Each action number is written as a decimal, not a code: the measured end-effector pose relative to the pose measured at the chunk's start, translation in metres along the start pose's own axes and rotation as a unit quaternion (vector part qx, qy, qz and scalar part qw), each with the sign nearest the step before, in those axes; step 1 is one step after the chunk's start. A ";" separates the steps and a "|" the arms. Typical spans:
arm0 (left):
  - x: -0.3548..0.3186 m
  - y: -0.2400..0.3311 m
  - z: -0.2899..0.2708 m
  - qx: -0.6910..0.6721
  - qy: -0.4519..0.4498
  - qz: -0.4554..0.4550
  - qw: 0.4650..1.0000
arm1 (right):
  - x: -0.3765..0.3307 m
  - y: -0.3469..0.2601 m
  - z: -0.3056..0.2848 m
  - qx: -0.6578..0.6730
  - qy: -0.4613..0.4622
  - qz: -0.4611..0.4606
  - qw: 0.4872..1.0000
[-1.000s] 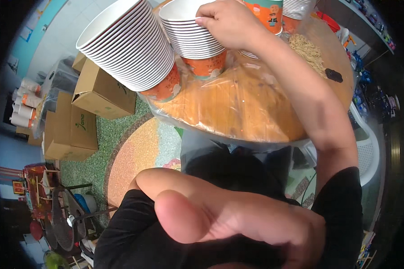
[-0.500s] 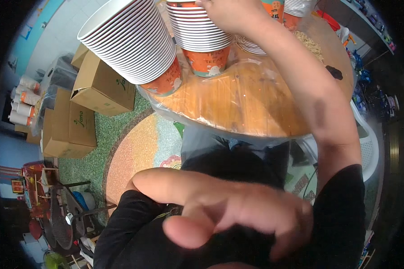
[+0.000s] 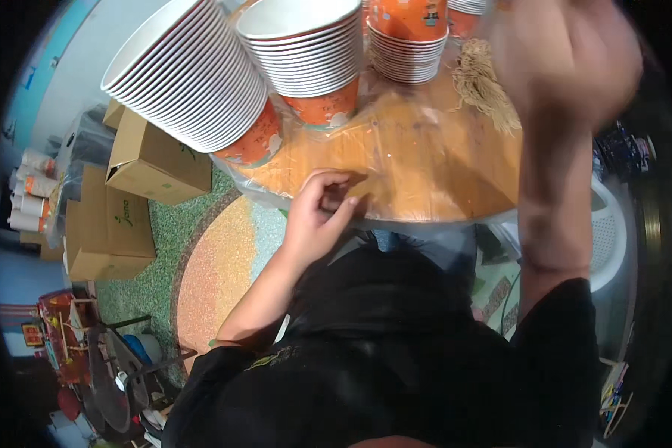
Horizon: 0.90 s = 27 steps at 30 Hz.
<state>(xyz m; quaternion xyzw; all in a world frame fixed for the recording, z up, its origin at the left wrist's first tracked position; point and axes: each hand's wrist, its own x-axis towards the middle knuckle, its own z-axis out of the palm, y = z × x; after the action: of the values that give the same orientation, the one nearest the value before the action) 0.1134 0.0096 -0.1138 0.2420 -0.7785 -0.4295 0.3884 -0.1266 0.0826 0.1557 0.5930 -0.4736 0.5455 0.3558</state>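
Note:
My left hand (image 3: 325,213) rests at the near edge of the round wooden table (image 3: 418,179), its fingers loosely curled and the thumb apart, with nothing visible between them. Raised over the table's right side, my right hand (image 3: 567,63) is smeared by motion, so its grip is unclear. Tall nested stacks of orange-and-white paper buckets stand at the far side: a leaning left stack (image 3: 194,82) and a middle stack (image 3: 306,56). Farther right is another stack (image 3: 405,56) with an upside-down orange bucket (image 3: 408,19) on top. A tan cord bundle (image 3: 485,86) lies near my right hand.
Clear plastic sheeting covers the table. Cardboard boxes (image 3: 160,157) stand on the floor to the left, beside more paper cups (image 3: 33,190). A white plastic chair (image 3: 608,231) is at the right, and a folding frame with assorted goods lies at the lower left.
My right hand has left the rim of the middle stack and swung right, toward me. My left hand has moved from in front of my chest to the table's edge. The view has shifted slightly.

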 end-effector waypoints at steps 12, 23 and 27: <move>0.027 0.068 0.015 0.258 -0.019 0.301 0.918 | -0.213 0.025 -0.039 0.050 -0.334 -0.020 0.941; 0.056 0.059 0.000 0.267 -0.060 0.254 0.928 | -0.232 0.219 -0.031 -0.119 -0.323 0.374 0.861; 0.055 0.051 -0.002 0.297 -0.042 0.255 0.919 | -0.232 0.242 -0.011 -0.150 -0.428 0.394 0.800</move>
<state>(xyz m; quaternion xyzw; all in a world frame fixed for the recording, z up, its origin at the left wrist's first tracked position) 0.0811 -0.0038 -0.0475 0.1211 -0.9213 -0.0747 0.3618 -0.3501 0.0608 -0.0939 0.4680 -0.8461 0.2515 -0.0443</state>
